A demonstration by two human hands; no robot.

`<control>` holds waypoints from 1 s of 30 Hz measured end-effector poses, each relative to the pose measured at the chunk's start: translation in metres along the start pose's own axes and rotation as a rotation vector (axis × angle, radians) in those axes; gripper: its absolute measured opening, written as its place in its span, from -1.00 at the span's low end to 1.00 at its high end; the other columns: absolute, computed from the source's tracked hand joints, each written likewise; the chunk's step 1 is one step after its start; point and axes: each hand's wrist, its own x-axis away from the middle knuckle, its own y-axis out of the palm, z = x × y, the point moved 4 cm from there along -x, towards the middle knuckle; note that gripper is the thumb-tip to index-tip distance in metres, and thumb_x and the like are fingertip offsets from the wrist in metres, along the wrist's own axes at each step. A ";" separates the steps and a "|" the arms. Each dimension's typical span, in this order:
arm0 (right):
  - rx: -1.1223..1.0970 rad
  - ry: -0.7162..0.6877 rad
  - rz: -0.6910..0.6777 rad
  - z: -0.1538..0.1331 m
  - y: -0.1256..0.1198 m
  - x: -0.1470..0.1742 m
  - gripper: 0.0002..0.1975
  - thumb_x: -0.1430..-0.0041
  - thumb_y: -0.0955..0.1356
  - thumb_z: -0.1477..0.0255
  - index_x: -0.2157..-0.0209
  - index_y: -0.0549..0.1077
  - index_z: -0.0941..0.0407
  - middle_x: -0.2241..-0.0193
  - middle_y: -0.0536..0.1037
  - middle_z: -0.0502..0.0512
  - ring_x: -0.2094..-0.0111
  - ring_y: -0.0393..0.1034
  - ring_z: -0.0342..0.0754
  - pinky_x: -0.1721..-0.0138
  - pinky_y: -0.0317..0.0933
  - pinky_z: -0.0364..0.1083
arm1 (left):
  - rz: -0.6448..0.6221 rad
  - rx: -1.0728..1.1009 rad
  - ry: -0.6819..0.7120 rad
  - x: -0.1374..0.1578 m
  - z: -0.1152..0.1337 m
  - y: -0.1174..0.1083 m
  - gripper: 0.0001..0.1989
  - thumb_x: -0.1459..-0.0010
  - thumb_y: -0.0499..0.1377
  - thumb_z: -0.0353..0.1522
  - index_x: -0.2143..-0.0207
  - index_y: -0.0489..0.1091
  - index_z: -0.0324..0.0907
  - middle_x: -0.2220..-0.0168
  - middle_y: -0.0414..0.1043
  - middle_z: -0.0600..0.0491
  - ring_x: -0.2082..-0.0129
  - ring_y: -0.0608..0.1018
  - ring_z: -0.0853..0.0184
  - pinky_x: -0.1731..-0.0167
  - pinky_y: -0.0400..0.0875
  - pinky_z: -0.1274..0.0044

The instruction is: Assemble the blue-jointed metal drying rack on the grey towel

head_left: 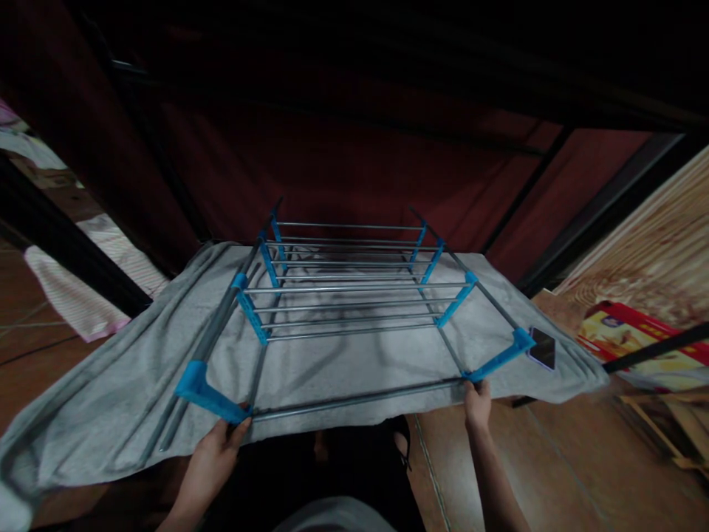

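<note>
A rack frame (354, 288) of thin metal tubes and blue plastic joints lies in front of me, several crossbars running from side to side. My left hand (218, 448) is closed around the near left blue corner joint (207, 395), where the front tube meets it. At the other end, the fingers of my right hand (477, 403) grip the near right blue corner joint (498, 358). Between both hands runs the front tube (354, 401). Loose metal tubes (180, 406) rest on the cloth left of the frame.
A grey cloth (326, 369) covers the surface under the rack. A phone (541, 348) lies near its right edge. Dark red panels (343, 170) stand behind. To the right are a red and yellow box (636, 336) and a wooden crate (665, 428); a striped cloth (94, 273) hangs left.
</note>
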 end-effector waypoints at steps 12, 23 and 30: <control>-0.155 -0.343 0.000 -0.085 0.015 0.056 -0.58 -0.08 0.29 0.24 0.05 0.46 0.11 0.05 0.51 0.25 0.07 0.44 0.12 -0.03 0.29 0.12 | -0.059 0.172 -0.055 0.011 0.011 -0.001 -0.55 -0.12 0.06 -0.06 0.12 0.46 -0.17 0.04 0.60 -0.15 -0.04 0.59 0.06 -0.09 0.43 0.32; -0.280 -0.017 -0.681 -0.116 0.195 0.096 -0.56 0.21 0.40 0.22 0.22 0.50 0.09 0.22 0.58 0.12 0.25 0.44 0.02 0.25 0.39 0.02 | -0.073 0.133 -0.050 0.017 0.011 0.001 -0.64 -0.20 0.03 -0.15 0.12 0.42 -0.18 0.08 0.59 -0.18 0.02 0.61 0.07 -0.04 0.45 0.30; -0.412 0.042 -0.682 -0.126 0.222 0.091 -0.57 0.18 0.41 0.29 0.17 0.45 0.07 0.27 0.56 0.04 0.26 0.47 -0.02 0.22 0.41 -0.01 | -0.063 0.110 -0.039 0.016 0.008 0.002 -0.65 -0.18 0.03 -0.13 0.16 0.42 -0.15 0.13 0.61 -0.14 0.05 0.63 0.07 0.00 0.48 0.33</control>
